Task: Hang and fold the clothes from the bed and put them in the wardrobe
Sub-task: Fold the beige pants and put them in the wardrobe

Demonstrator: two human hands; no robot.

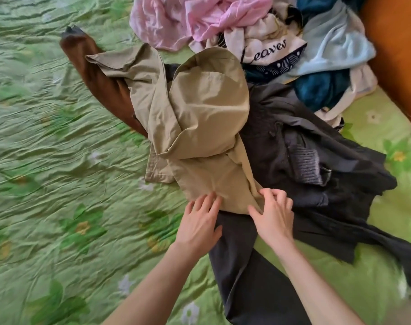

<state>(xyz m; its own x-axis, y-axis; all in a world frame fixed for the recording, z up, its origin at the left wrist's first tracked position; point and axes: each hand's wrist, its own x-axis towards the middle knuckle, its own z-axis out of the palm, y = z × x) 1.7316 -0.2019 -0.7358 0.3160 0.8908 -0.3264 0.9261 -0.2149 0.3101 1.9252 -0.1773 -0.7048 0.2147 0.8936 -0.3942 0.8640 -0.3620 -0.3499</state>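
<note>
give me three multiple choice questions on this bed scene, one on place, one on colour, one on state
1. Where do both hands meet the crumpled khaki cotton garment?
A. its near edge
B. its far collar
C. its middle

2. What colour is the wrinkled flowered quilt under the clothes?
A. blue
B. green
C. white

3. How is the right hand acting on the khaki garment?
A. lying flat beside it
B. hanging clear above it
C. fingers curled, pinching its edge

Answers: 1 A, the left hand and the right hand sit at the edge nearest the person. 2 B, the quilt is green with flower prints. 3 C, the right hand's fingers bend onto the fabric's corner.
</note>
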